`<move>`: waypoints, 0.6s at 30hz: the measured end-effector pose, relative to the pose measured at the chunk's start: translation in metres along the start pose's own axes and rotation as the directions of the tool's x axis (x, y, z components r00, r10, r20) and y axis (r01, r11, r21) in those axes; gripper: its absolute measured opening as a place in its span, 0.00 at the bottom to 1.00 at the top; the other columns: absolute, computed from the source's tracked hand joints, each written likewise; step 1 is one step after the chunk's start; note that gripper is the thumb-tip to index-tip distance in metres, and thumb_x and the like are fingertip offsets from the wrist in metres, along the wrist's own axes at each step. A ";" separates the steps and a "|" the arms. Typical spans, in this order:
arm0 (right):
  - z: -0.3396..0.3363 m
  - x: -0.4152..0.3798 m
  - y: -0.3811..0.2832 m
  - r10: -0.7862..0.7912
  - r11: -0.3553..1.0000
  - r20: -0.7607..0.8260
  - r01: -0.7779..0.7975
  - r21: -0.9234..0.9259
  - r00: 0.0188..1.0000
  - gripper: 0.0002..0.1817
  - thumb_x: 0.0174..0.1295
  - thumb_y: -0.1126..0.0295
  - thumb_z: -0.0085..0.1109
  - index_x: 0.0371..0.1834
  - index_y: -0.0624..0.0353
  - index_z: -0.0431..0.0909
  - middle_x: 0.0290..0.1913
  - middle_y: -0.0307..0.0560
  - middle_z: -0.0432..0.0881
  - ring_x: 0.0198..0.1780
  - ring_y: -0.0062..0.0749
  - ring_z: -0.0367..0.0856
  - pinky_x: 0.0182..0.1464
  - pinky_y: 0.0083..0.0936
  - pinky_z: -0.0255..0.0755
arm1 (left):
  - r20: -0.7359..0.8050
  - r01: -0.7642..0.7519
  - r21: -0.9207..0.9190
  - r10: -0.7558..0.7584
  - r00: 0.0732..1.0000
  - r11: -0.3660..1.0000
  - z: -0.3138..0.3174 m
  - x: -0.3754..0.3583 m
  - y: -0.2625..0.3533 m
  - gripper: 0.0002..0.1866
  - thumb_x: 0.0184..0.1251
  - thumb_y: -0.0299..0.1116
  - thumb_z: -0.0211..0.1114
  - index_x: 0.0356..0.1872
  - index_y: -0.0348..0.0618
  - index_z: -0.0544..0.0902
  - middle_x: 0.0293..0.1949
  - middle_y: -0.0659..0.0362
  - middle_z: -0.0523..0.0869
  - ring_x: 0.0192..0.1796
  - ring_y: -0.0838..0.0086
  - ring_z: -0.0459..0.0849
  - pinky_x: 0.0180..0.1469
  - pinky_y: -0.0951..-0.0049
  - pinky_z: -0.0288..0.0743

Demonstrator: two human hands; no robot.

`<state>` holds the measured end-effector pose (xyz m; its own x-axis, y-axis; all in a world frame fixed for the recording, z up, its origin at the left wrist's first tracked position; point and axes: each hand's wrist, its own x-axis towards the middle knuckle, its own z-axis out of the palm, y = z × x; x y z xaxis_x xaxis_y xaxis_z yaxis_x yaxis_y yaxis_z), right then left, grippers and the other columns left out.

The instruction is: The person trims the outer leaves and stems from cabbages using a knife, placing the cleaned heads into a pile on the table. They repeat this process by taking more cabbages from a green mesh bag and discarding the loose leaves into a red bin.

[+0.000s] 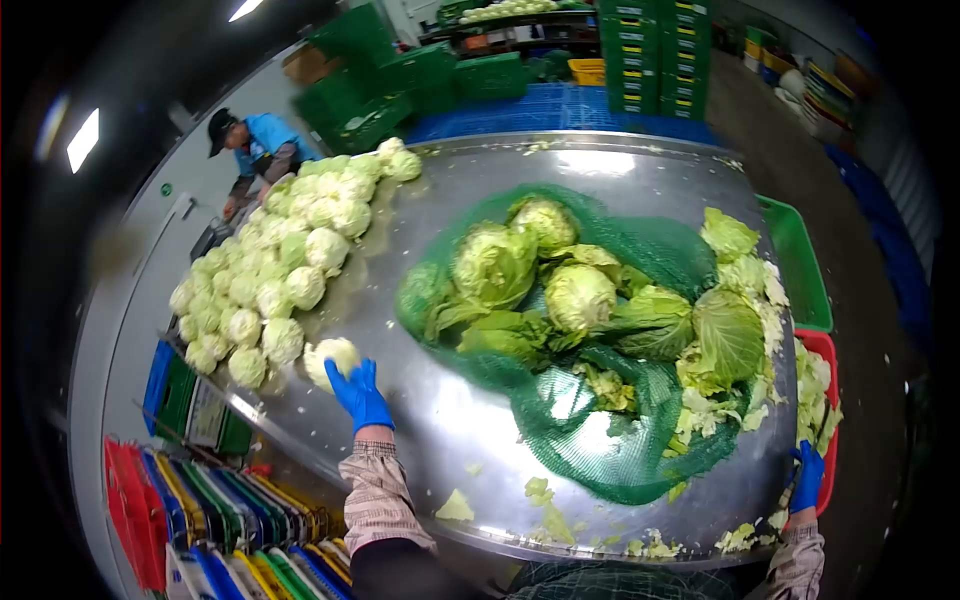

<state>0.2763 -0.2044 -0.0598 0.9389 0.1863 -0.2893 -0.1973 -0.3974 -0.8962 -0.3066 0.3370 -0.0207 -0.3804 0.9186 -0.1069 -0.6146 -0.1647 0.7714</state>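
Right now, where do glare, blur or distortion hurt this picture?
Head view, glare: white patches on the metal table, near its far edge and around the green net; head view, exposure: ceiling light blown out; head view, distortion: fisheye bending, black corners; head view, blur: a hazy smudge at left; left hand and nearby cabbage readable.

Produce packing or processing room, industrial look: big metal worktable with heaped trimmed cabbages, leafy ones in a green mesh net, and leaf scraps along the edge. Tall stacks of green crates on blue plastic pallets behind, plus a red bin beside the table and a co-worker at the far-left side.
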 end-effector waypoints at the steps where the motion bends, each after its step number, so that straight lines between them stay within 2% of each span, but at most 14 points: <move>1: 0.005 -0.007 -0.006 -0.061 0.998 -0.008 0.061 0.017 0.998 0.17 0.63 0.52 0.58 0.43 0.55 0.78 0.28 0.38 0.79 0.15 0.17 0.66 0.16 0.17 0.60 | 0.070 -0.047 0.103 0.040 0.997 0.994 0.036 -0.005 -0.006 0.23 0.73 0.42 0.52 0.64 0.44 0.67 0.60 0.52 0.72 0.60 0.60 0.74 0.57 0.61 0.75; 2: 0.019 -0.020 -0.024 -0.070 0.996 0.051 0.066 0.065 0.996 0.16 0.64 0.56 0.58 0.45 0.55 0.78 0.28 0.37 0.79 0.16 0.16 0.66 0.17 0.16 0.60 | 0.327 -0.147 0.225 0.068 0.943 0.963 0.078 -0.019 -0.015 0.22 0.73 0.38 0.53 0.63 0.40 0.67 0.53 0.51 0.77 0.53 0.63 0.80 0.55 0.63 0.77; 3: 0.040 -0.035 -0.046 -0.087 0.991 0.109 0.074 0.115 0.990 0.15 0.64 0.59 0.58 0.48 0.56 0.78 0.29 0.36 0.79 0.16 0.16 0.66 0.17 0.16 0.60 | 0.578 -0.246 0.306 0.026 0.816 0.920 0.121 -0.035 -0.028 0.20 0.71 0.34 0.55 0.60 0.37 0.71 0.48 0.54 0.81 0.47 0.66 0.83 0.52 0.68 0.78; 4: 0.061 -0.049 -0.061 -0.122 0.990 0.146 0.110 0.087 0.982 0.15 0.64 0.60 0.58 0.49 0.57 0.78 0.29 0.36 0.80 0.16 0.15 0.67 0.17 0.16 0.60 | 0.675 -0.216 0.411 -0.136 0.725 0.886 0.162 -0.058 -0.046 0.17 0.69 0.30 0.58 0.56 0.37 0.75 0.45 0.54 0.83 0.46 0.68 0.84 0.50 0.69 0.79; 5: 0.082 -0.064 -0.075 -0.156 0.987 0.183 0.146 0.063 0.971 0.15 0.64 0.62 0.58 0.50 0.57 0.78 0.30 0.36 0.80 0.17 0.15 0.67 0.18 0.16 0.60 | 0.779 -0.302 0.443 -0.195 0.596 0.844 0.191 -0.081 -0.073 0.14 0.67 0.29 0.60 0.52 0.37 0.78 0.43 0.56 0.83 0.44 0.70 0.84 0.48 0.70 0.78; 6: 0.097 -0.081 -0.090 -0.133 0.991 0.304 0.128 0.036 0.943 0.16 0.64 0.62 0.59 0.50 0.58 0.79 0.29 0.35 0.79 0.18 0.14 0.67 0.18 0.16 0.60 | 0.825 -0.451 0.507 -0.264 0.499 0.735 0.220 -0.113 -0.089 0.15 0.66 0.32 0.62 0.52 0.36 0.79 0.44 0.57 0.84 0.42 0.71 0.84 0.47 0.71 0.78; 7: 0.109 -0.098 -0.101 -0.105 0.994 0.418 0.113 0.006 0.902 0.16 0.64 0.62 0.60 0.51 0.58 0.79 0.28 0.34 0.79 0.18 0.13 0.66 0.19 0.16 0.60 | 0.821 -0.665 0.571 -0.342 0.457 0.482 0.234 -0.110 -0.126 0.23 0.64 0.44 0.65 0.51 0.35 0.79 0.46 0.54 0.84 0.46 0.68 0.84 0.50 0.70 0.76; 8: 0.118 -0.115 -0.103 -0.061 0.997 0.447 0.075 -0.015 0.892 0.16 0.63 0.63 0.61 0.50 0.59 0.80 0.27 0.34 0.77 0.19 0.12 0.66 0.20 0.15 0.60 | 0.740 -0.766 0.615 -0.473 0.478 0.186 0.253 -0.116 -0.136 0.28 0.60 0.50 0.66 0.50 0.34 0.80 0.48 0.48 0.83 0.48 0.62 0.83 0.52 0.66 0.75; 9: 0.123 -0.126 -0.101 -0.018 0.998 0.474 0.042 -0.039 0.880 0.16 0.63 0.63 0.62 0.50 0.59 0.81 0.25 0.33 0.76 0.20 0.12 0.66 0.21 0.15 0.61 | 0.637 -0.815 0.568 -0.563 0.527 -0.120 0.270 -0.124 -0.146 0.33 0.56 0.57 0.66 0.49 0.34 0.80 0.49 0.42 0.83 0.50 0.56 0.82 0.54 0.63 0.74; 11: 0.118 -0.139 -0.088 -0.058 0.989 0.523 0.122 -0.088 0.851 0.17 0.62 0.63 0.63 0.51 0.61 0.80 0.24 0.33 0.75 0.21 0.12 0.66 0.23 0.15 0.62 | 0.561 -0.667 0.744 -0.502 0.658 -0.042 0.248 -0.115 -0.194 0.38 0.55 0.61 0.65 0.51 0.31 0.77 0.50 0.40 0.81 0.52 0.51 0.81 0.55 0.59 0.72; 12: 0.109 -0.141 -0.077 -0.030 0.993 0.507 0.084 -0.083 0.861 0.17 0.63 0.64 0.63 0.51 0.62 0.79 0.25 0.33 0.76 0.21 0.13 0.66 0.23 0.15 0.62 | 0.590 -0.459 0.805 -0.428 0.684 0.377 0.231 -0.126 -0.203 0.43 0.53 0.61 0.66 0.56 0.29 0.71 0.51 0.38 0.80 0.53 0.49 0.80 0.56 0.57 0.71; 13: 0.102 -0.143 -0.065 -0.003 0.997 0.496 0.043 -0.068 0.868 0.18 0.63 0.64 0.62 0.51 0.63 0.79 0.26 0.34 0.77 0.21 0.13 0.67 0.23 0.16 0.63 | 0.641 -0.504 0.764 -0.393 0.659 0.402 0.220 -0.121 -0.214 0.44 0.51 0.61 0.68 0.57 0.30 0.69 0.52 0.38 0.80 0.52 0.49 0.80 0.55 0.57 0.71; 15: 0.095 -0.144 -0.048 0.056 0.998 0.476 -0.055 -0.015 0.878 0.18 0.64 0.64 0.61 0.52 0.64 0.78 0.28 0.35 0.79 0.21 0.13 0.68 0.23 0.16 0.64 | 0.618 -0.653 0.739 -0.554 0.557 0.167 0.231 -0.133 -0.183 0.44 0.50 0.56 0.72 0.58 0.29 0.68 0.53 0.38 0.79 0.52 0.51 0.81 0.53 0.58 0.73; 18: 0.093 -0.149 -0.045 0.150 0.981 0.457 -0.188 0.039 0.877 0.17 0.64 0.65 0.60 0.52 0.65 0.78 0.32 0.40 0.83 0.22 0.14 0.72 0.24 0.16 0.67 | 0.642 -0.633 0.735 -0.553 0.531 0.245 0.238 -0.148 -0.166 0.39 0.49 0.47 0.75 0.57 0.30 0.72 0.51 0.43 0.82 0.50 0.57 0.82 0.51 0.61 0.75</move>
<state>0.1191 -0.1310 -0.0080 0.6648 0.5144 -0.5417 -0.3809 -0.3904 -0.8382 0.0166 0.3135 0.0164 0.5816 0.8094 -0.0809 0.5975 -0.3576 0.7177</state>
